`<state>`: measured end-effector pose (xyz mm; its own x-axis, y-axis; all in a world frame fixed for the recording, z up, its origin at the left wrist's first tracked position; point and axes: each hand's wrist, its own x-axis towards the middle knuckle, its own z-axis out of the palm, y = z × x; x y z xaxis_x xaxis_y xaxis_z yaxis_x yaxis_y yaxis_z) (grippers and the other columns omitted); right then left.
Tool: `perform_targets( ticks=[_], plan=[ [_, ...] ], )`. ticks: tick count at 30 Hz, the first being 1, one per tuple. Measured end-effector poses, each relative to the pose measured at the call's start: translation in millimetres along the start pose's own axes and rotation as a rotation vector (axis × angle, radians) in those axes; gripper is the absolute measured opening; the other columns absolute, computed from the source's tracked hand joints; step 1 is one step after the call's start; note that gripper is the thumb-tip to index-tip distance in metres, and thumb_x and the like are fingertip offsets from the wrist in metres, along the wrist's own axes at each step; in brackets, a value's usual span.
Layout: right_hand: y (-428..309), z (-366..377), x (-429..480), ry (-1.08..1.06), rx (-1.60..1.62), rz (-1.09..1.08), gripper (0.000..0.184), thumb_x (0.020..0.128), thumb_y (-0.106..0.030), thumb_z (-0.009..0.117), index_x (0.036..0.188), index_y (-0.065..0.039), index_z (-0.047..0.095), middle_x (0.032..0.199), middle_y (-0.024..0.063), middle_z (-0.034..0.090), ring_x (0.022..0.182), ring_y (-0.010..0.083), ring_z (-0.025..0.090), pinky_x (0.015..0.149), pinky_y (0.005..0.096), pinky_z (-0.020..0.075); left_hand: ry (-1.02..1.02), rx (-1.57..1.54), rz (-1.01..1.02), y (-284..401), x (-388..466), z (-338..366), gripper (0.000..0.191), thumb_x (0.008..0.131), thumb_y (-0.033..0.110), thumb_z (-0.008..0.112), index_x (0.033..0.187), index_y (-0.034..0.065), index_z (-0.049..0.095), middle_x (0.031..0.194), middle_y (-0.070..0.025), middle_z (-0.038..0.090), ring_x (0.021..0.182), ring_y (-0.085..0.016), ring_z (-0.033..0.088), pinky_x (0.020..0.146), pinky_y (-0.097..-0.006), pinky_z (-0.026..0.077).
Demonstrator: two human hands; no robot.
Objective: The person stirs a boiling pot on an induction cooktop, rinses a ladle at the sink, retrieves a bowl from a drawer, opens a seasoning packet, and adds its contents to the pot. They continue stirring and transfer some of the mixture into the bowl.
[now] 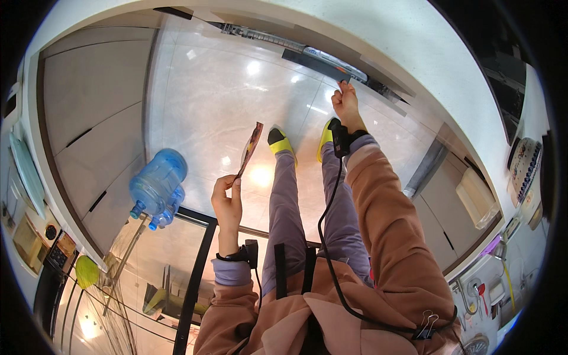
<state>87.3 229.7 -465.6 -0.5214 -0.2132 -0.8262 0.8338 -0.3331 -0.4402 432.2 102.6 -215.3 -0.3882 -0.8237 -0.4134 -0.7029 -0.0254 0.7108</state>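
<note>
My left hand [227,202] pinches a thin, flat packet [251,148] by its lower end, between thumb and fingers. The packet is dark red with some yellow print and stands up edge-on above the floor. Farther out, my right hand [347,101] has its fingers curled at the end of a dark grey strip [313,65] along the front of a partly open drawer [381,93]. Inside the drawer lies a clear and blue plastic package [328,57] with an orange patch. A metal rack [262,35] shows beside it.
Two blue water bottles, a large jug [157,179] and a smaller one [171,211], are on the floor at left. A black-framed glass door [195,270] is behind them. White cabinets [97,102] line the left side. A pale countertop [381,31] runs above the drawer.
</note>
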Motion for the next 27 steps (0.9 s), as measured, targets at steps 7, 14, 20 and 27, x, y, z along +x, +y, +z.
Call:
perform_targets(
  ticks=[7, 14, 20, 27],
  plan=[
    [32.9, -15.6, -67.2, 0.172, -0.316, 0.068, 0.042, 0.092, -0.01, 0.061, 0.128, -0.018, 0.041, 0.108, 0.0127, 0.067, 0.059, 0.0155, 0.056, 0.044, 0.0274, 0.0433, -0.087, -0.057, 0.043, 42.9, 8.6, 0.4, 0.013, 0.094, 0.01, 0.064, 0.099, -0.0026, 0.065, 0.094, -0.0125, 0.07, 0.087, -0.02, 0.065, 0.081, -0.0292, 0.049],
    [-32.6, 10.5, -174.1, -0.812, -1.552, -0.751, 0.099, 0.074, -0.017, 0.081, 0.152, -0.005, 0.021, 0.143, 0.0184, 0.045, 0.116, 0.0309, 0.055, 0.095, 0.0373, 0.048, -0.345, -0.016, 0.06, 82.1, 14.0, 7.2, 0.013, 0.092, 0.009, 0.065, 0.102, -0.0002, 0.066, 0.093, -0.0126, 0.071, 0.086, -0.021, 0.067, 0.079, -0.0291, 0.05],
    [-80.8, 7.3, -172.3, -0.994, -1.411, -0.172, 0.06, 0.078, -0.014, 0.078, 0.132, -0.004, 0.053, 0.122, 0.0139, 0.063, 0.111, 0.0291, 0.059, 0.095, 0.0377, 0.0476, -0.433, -0.077, 0.24, 96.2, 20.3, 41.5, 0.011, 0.089, 0.01, 0.067, 0.098, 0.0022, 0.068, 0.09, -0.0149, 0.07, 0.084, -0.031, 0.066, 0.075, -0.0363, 0.05],
    [-101.4, -81.7, -137.0, -0.542, -1.398, -0.539, 0.026, 0.09, -0.004, 0.065, 0.116, -0.001, 0.064, 0.109, 0.0099, 0.068, 0.096, 0.0157, 0.064, 0.084, 0.0282, 0.0506, -0.312, 0.108, 0.268, 31.9, 62.5, 119.8, 0.059, 0.091, 0.024, 0.068, 0.137, -0.0028, 0.043, 0.129, -0.0233, 0.056, 0.114, -0.032, 0.059, 0.094, -0.0407, 0.048]
  ],
)
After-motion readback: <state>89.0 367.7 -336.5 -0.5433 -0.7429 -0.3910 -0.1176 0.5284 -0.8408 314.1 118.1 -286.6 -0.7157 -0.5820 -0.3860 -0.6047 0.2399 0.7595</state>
